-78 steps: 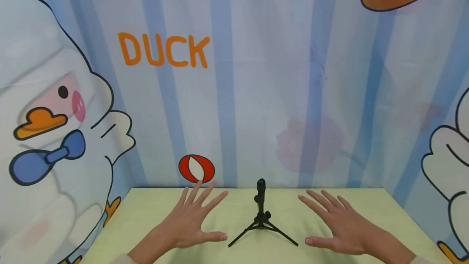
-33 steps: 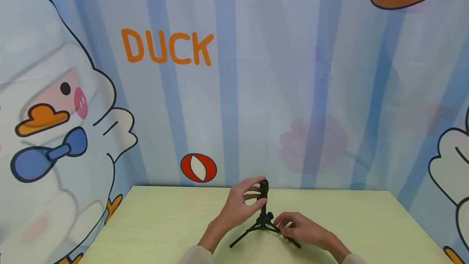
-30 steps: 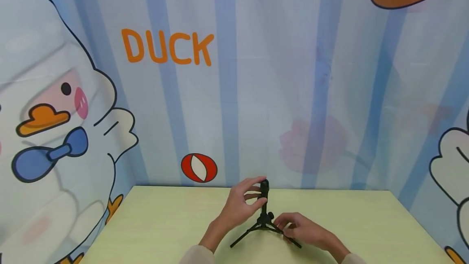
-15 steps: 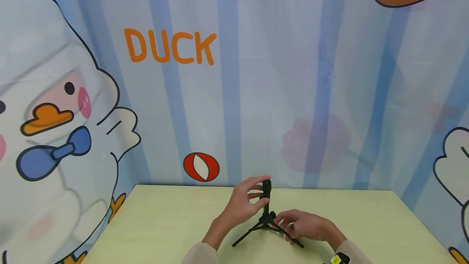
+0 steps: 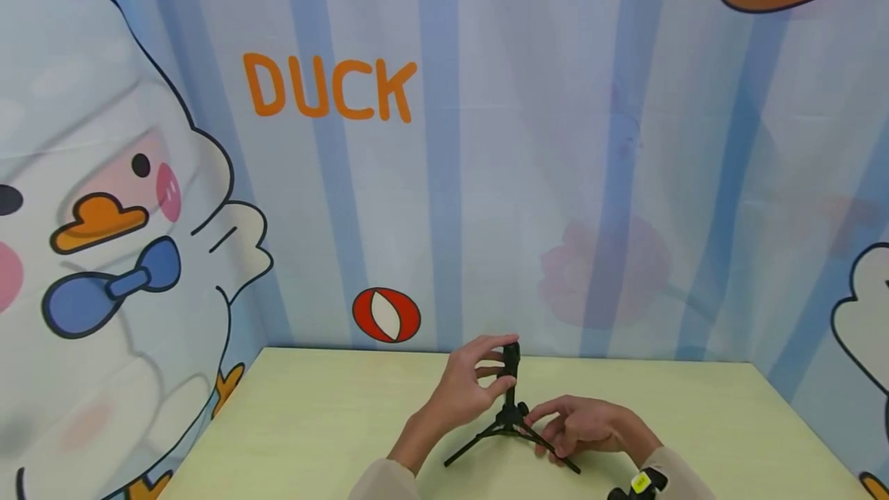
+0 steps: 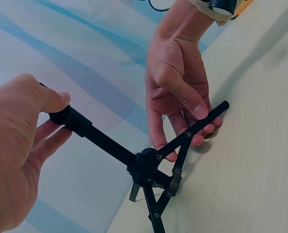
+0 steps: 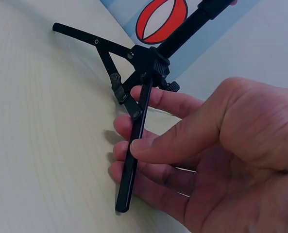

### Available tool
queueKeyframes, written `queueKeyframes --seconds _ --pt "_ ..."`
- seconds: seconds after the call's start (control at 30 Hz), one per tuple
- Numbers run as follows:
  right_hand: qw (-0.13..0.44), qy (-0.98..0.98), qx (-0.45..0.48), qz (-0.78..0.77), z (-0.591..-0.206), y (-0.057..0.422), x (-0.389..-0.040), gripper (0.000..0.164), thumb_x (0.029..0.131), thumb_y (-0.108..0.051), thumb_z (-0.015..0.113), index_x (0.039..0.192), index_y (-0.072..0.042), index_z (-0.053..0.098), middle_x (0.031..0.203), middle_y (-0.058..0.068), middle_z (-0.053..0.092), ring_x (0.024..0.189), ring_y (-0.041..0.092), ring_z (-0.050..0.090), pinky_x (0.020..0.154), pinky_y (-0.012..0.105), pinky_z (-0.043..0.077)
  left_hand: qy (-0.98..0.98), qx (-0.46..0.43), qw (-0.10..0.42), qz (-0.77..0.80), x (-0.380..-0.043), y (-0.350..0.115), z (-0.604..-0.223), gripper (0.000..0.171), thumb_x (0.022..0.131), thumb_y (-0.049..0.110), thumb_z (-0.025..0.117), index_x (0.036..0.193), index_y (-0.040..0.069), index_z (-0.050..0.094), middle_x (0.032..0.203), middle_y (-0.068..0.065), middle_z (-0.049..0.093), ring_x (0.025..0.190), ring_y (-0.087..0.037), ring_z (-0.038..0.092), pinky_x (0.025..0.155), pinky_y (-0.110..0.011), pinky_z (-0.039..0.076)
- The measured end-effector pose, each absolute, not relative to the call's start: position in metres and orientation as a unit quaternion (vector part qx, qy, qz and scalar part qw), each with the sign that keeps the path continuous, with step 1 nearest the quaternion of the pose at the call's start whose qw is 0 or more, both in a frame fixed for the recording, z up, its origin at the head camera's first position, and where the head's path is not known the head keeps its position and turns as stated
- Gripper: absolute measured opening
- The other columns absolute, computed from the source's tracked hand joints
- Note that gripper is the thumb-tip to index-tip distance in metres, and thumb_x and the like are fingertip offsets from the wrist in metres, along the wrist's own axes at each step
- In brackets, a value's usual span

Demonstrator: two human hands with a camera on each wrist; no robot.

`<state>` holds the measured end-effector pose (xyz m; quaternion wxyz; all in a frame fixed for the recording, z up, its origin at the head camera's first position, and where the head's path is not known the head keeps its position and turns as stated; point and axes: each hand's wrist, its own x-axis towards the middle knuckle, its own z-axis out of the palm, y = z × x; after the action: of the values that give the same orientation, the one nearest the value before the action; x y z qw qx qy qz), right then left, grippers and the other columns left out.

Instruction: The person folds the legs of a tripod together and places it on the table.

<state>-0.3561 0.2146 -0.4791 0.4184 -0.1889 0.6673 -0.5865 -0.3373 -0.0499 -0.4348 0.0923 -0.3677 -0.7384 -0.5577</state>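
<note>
A small black tripod [image 5: 510, 415] stands upright on the pale table with its legs spread. My left hand [image 5: 467, 384] holds the top of its post, thumb on the near side and fingers on the far side. In the left wrist view that post [image 6: 107, 143] runs from the left fingertips down to the leg joint. My right hand [image 5: 579, 427] pinches the right-hand leg [image 7: 134, 145], thumb on top and fingers behind it. A small knob [image 7: 170, 87] sticks out of the hub just above the right index finger.
The pale yellow table [image 5: 333, 407] ends at a blue-striped curtain [image 5: 486, 176] printed with ducks and a red-and-white ball [image 5: 386, 315]. A small black device with a yellow label [image 5: 642, 481] sits at the right wrist.
Both hands, earlier spread open on either side of the tripod, came in to hold its post and its right leg. Over the last second they stay there while the head view shifts slightly.
</note>
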Motion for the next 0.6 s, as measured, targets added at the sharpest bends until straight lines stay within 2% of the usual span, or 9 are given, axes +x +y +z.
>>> queueKeyframes --seconds 0.33,0.6 --pt "0.402 0.667 -0.192 -0.596 -0.484 0.218 -0.354 0.069 0.079 0.019 0.054 0.146 0.001 0.055 0.1 0.008 0.067 0.083 0.017 0.067 0.079 0.031 0.06 -0.744 -0.366 0.084 -0.553 -0.334 -0.049 -0.433 0.06 0.095 -0.004 0.071 0.148 0.021 0.057 0.138 -0.003 0.061 0.117 -0.026 0.066 0.097 -0.028 0.056" --pt "0.404 0.637 -0.203 -0.624 -0.49 0.222 -0.352 0.069 0.079 0.019 0.053 0.145 -0.001 0.055 0.104 0.007 0.066 0.087 0.018 0.064 0.083 0.031 0.058 -0.745 -0.366 0.081 -0.552 -0.333 -0.046 -0.433 0.061 0.095 -0.006 0.07 0.149 0.021 0.057 0.138 -0.002 0.06 0.117 -0.027 0.066 0.098 -0.029 0.056"
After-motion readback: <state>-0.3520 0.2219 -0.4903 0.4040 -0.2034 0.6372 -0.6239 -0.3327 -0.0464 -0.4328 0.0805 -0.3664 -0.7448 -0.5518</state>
